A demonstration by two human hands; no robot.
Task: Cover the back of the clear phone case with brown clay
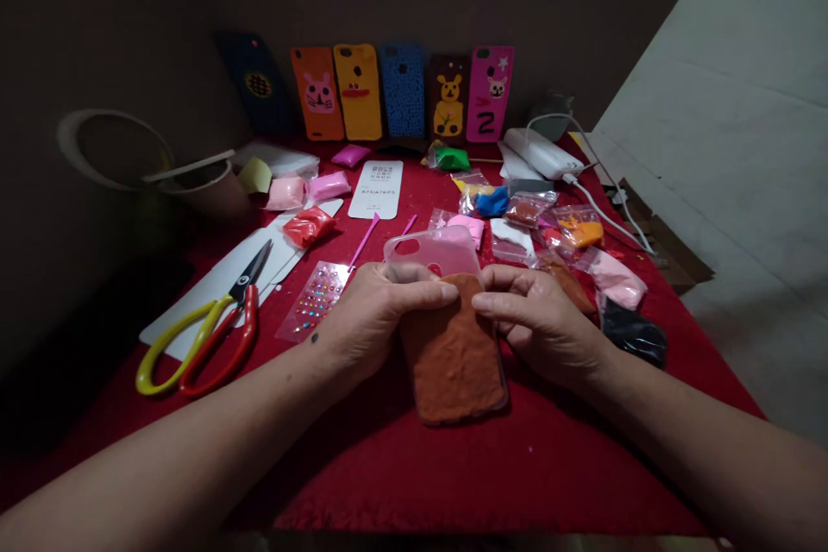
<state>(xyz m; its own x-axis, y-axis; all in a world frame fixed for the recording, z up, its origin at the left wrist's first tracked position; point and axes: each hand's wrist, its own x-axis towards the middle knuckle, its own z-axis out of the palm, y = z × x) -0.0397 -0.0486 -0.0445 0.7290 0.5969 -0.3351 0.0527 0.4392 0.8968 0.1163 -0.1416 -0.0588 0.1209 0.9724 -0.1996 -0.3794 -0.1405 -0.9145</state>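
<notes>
A clear phone case (432,252) lies on the red cloth (453,474) in front of me, its lower two thirds covered with a sheet of brown clay (453,358). My left hand (372,315) grips the case's left edge, thumb pressed on the clay's upper rim. My right hand (540,319) holds the right edge, its thumb also on the clay's top edge. The thumbs almost meet.
Scissors (213,328) with yellow and red handles lie left on a white card. A gem sticker sheet (314,297) sits beside my left hand. Several clay bags (582,233) lie at the right. Decorated phone cases (404,90) lean on the back wall. A white power bank (542,153) has cables.
</notes>
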